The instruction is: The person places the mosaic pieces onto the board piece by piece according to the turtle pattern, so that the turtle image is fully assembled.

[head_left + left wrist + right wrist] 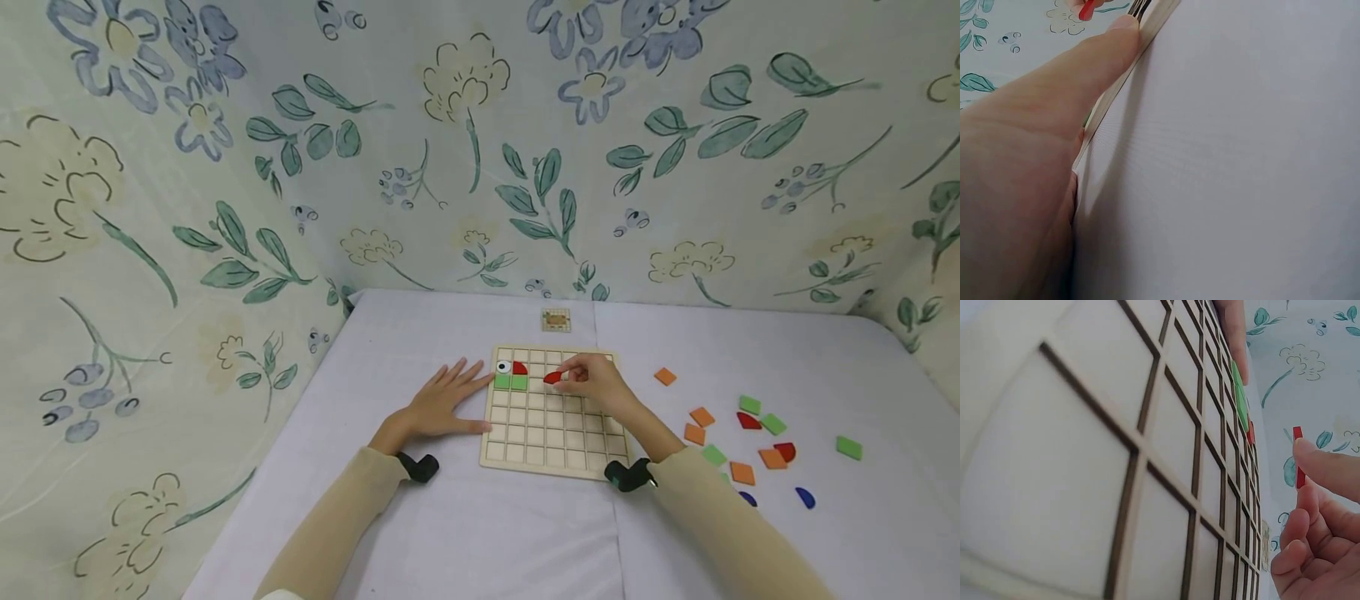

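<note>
A wooden grid board (536, 433) lies on the table in front of me. In its far left corner sit a white eye tile (503, 367), a red quarter-round tile (520, 367) and two green square tiles (518, 382). My right hand (597, 383) pinches another red tile (552, 378) between thumb and fingers, above the board's upper part; the right wrist view shows this tile (1299, 456) edge-on and clear of the grid. My left hand (444, 402) is spread flat beside the board, its thumb (1107, 53) and fingertips at the left edge.
Loose orange (742, 473), green (849, 447), red (748, 421) and blue (806, 497) tiles are scattered on the white cloth right of the board. A small patterned card (556, 320) lies behind the board. A flowered curtain (450, 208) hangs at the back.
</note>
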`<state>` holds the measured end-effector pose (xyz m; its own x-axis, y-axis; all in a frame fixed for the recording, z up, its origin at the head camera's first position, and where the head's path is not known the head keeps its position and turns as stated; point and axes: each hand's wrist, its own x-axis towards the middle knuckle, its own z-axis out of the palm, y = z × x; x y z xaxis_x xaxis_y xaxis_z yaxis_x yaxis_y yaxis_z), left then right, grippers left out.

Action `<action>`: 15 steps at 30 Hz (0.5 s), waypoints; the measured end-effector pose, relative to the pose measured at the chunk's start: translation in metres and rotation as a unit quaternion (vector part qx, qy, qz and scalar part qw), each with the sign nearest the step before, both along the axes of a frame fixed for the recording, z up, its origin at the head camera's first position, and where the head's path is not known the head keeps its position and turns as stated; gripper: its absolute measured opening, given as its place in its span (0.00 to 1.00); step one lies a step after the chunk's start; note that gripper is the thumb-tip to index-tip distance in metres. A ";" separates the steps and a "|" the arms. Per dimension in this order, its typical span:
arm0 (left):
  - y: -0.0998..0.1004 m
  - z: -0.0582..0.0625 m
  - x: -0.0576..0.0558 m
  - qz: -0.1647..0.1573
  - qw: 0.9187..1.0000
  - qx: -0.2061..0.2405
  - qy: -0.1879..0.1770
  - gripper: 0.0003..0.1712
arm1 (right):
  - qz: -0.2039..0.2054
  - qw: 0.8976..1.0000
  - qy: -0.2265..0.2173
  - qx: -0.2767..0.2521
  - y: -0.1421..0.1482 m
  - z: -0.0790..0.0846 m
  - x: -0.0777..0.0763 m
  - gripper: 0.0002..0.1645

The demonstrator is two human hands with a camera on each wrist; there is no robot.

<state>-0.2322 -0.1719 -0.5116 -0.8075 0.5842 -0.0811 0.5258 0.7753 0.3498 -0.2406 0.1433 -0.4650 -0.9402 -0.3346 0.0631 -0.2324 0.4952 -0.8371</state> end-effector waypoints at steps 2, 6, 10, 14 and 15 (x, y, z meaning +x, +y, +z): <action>0.000 0.001 0.000 -0.001 1.000 0.000 -0.001 0.56 | -0.003 1.000 -0.004 0.002 -0.005 -0.002 0.000 0.16; 0.001 0.003 0.001 -0.002 1.000 -0.004 0.000 0.55 | -0.015 1.000 -0.016 0.013 -0.013 -0.006 -0.001 0.15; 0.001 0.003 0.002 0.001 1.000 -0.009 0.001 0.54 | -0.017 0.999 -0.018 0.022 -0.018 -0.008 -0.002 0.15; 0.001 0.003 0.002 0.006 1.000 -0.009 0.001 0.54 | -0.020 0.999 -0.024 0.024 -0.022 -0.010 -0.004 0.15; 0.001 0.004 0.002 0.007 1.000 -0.009 0.000 0.54 | -0.023 0.999 -0.028 0.027 -0.023 -0.010 -0.005 0.15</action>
